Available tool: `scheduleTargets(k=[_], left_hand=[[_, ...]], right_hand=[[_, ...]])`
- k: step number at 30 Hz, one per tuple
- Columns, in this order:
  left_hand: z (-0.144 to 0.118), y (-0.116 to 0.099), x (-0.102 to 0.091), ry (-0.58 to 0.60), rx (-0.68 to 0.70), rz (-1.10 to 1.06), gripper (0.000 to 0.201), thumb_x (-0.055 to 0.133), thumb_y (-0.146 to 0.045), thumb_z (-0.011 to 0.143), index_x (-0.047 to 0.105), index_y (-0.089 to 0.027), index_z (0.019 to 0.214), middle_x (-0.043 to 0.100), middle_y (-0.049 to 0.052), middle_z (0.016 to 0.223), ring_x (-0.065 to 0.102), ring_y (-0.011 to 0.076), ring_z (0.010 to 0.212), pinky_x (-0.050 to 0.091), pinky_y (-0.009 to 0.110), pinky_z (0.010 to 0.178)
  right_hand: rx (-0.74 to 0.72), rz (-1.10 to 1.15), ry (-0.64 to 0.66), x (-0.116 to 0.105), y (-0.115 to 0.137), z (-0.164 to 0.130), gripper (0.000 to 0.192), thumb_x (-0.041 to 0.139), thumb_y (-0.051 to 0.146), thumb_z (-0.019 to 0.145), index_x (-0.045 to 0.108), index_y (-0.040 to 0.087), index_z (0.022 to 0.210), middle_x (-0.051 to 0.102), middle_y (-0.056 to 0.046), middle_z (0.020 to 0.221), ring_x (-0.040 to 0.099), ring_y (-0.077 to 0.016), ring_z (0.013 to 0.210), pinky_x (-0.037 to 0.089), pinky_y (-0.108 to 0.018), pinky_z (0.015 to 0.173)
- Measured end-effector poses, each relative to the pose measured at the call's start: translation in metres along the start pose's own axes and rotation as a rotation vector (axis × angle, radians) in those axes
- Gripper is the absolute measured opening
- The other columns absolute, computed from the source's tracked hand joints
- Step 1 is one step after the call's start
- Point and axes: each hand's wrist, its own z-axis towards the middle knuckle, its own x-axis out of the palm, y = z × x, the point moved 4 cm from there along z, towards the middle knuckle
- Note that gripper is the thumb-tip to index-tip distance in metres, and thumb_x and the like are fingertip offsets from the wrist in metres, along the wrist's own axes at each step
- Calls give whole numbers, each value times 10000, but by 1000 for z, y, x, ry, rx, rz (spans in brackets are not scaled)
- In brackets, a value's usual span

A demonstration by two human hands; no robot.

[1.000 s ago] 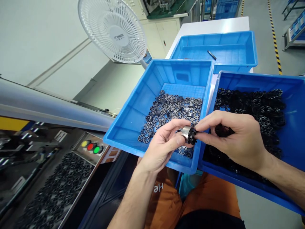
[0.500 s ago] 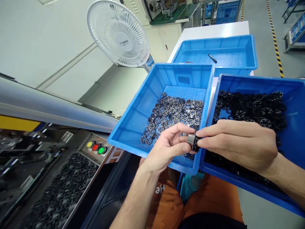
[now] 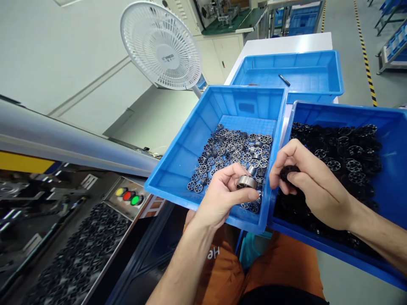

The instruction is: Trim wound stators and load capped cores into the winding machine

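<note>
My left hand (image 3: 222,195) is closed on a silver metal ring (image 3: 246,182), gripped between thumb and fingers over the near right corner of the left blue bin (image 3: 178,144). In that bin lie many small spoked wheels (image 3: 229,148) with metallic rims. My right hand (image 3: 321,186) pinches a black spoked wheel (image 3: 288,171) above the left side of the right blue bin (image 3: 391,131). Beneath it are piled black spoked wheels (image 3: 354,165). The two held parts are apart from each other.
Behind stands a shallow blue bin (image 3: 318,76) with a pen (image 3: 284,79) in it. A white fan (image 3: 162,46) rises at the back left. Yellow, red and green buttons (image 3: 128,195) sit on a machine at left, near a heap of black parts (image 3: 79,250).
The metal ring and the black wheel, together between both hands before, are now separated. My right hand has drawn back to the right and turned, and the ring in my left hand has tilted.
</note>
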Motion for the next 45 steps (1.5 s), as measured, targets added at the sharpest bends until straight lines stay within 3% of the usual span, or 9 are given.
scheduleTargets(k=[3,5,8,11,14,19,28,36,45], left_hand=[[0,-3,3,-39,47,73,518,1182,-171,511,699,-145,697,705,-15,856,611,63,699,533,134,605],[0,-3,3,-36,36,91,476,1188,-198,536,778,-154,773,743,1,924,666,82,759,577,148,667],[-1,-1,2,12,29,34,449,1178,-383,662,868,-191,923,794,23,963,744,130,843,671,225,823],[-1,0,-1,20,77,26,382,1095,-516,820,913,-219,976,841,42,1021,775,155,916,694,277,940],[-1,2,-3,-4,110,60,319,1091,-493,836,939,-241,961,874,47,1063,799,162,955,682,251,930],[0,3,-4,12,111,54,294,1119,-441,803,949,-238,931,888,50,1121,788,123,902,672,203,881],[-2,0,-1,39,126,40,312,1136,-401,774,913,-209,877,850,49,1067,766,130,886,664,208,850],[0,-1,3,129,187,-26,219,1112,-239,812,941,-253,947,852,-1,1096,820,92,917,680,152,859],[-4,-1,7,165,221,58,198,1050,-174,890,924,-250,1022,884,-1,1035,861,115,951,692,157,894]], right_hand=[[50,62,-14,2,-1,-4,232,459,65,1109,539,280,1145,734,53,803,565,-140,614,477,-275,567],[29,50,-14,4,1,-4,193,533,87,1111,585,272,1127,765,38,854,612,-132,663,494,-263,586],[9,64,-14,7,4,-2,135,649,129,1102,716,241,1135,792,-11,978,705,-136,746,561,-259,624],[60,149,-48,6,2,2,134,732,182,1098,786,227,1211,756,-8,937,756,-142,719,622,-261,628],[106,240,-97,3,-1,5,225,816,206,1055,765,229,1273,778,-13,997,796,-148,752,661,-255,658],[139,339,-54,5,-7,8,126,874,250,1018,758,214,1055,792,-13,957,745,-123,744,672,-229,698],[203,408,-34,10,-13,7,114,880,289,1043,796,220,1078,795,-2,854,773,-148,714,703,-258,712],[253,548,-52,12,-18,6,224,969,313,1020,787,203,1089,838,-3,926,796,-109,760,694,-192,751],[195,479,-73,8,-23,7,202,999,318,990,851,206,1070,797,6,930,753,-96,768,658,-177,721]])
